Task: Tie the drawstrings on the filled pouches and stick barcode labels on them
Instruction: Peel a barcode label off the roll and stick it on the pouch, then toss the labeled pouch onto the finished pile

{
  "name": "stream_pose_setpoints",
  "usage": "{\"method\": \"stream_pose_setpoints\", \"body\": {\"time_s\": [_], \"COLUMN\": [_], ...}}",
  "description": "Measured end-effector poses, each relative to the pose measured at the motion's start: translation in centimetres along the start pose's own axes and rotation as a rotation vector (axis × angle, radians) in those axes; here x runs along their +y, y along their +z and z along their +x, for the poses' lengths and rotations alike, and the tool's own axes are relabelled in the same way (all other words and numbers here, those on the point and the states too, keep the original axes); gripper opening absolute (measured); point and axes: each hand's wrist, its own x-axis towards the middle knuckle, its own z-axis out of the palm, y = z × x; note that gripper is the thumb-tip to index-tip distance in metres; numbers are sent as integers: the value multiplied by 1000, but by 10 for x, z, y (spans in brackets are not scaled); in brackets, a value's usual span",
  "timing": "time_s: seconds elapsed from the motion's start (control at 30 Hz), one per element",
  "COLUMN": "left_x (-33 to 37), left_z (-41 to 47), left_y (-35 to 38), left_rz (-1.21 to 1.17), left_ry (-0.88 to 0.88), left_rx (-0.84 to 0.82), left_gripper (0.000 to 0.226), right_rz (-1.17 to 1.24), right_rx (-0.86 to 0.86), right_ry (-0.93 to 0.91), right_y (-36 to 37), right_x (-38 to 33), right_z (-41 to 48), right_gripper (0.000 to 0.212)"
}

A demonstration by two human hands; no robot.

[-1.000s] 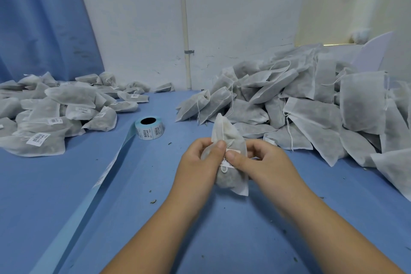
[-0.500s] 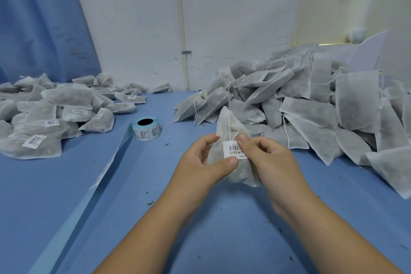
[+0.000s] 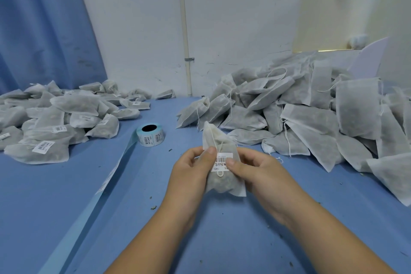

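Observation:
A filled white mesh pouch [image 3: 219,140] is held upright above the blue table [image 3: 66,184], its drawstring tied. A white barcode label [image 3: 223,160] sits on its front. My left hand [image 3: 191,171] grips the pouch's left side, thumb at the label's left edge. My right hand [image 3: 255,173] grips the right side, thumb pressing the label's right edge. A roll of barcode labels [image 3: 150,135] lies on the table to the left, its blue backing strip [image 3: 106,182] trailing toward me.
A heap of labelled pouches [image 3: 55,122] lies at the left. A bigger heap of unlabelled pouches [image 3: 311,118] with loose drawstrings fills the right side up to the white wall [image 3: 222,18]. A blue curtain [image 3: 40,24] hangs at the back left.
The label, hidden under my fingers a second ago, now shows flat on the pouch front. My thumbs have moved apart to its two edges.

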Motion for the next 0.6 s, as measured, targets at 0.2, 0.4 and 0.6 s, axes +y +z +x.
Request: {"method": "stream_pose_setpoints", "body": {"time_s": [0.2,0.4,0.6], "left_x": [5,25,57], "left_z": [-8,-15,-17], "left_y": [-4,-21,-59], "left_rz": [50,75,106], "left_ry": [-31,-63,-97], "left_rx": [-82,-104,-80], "left_gripper": [17,21,51], "right_rz": [36,-121,137], "right_rx": [115,-16,-89], "right_ry": [60,19,132], "right_y": [4,18,50], "right_x": [-3,-7,-14], "right_z": [0,-6,8], "right_gripper": [21,12,35]}}
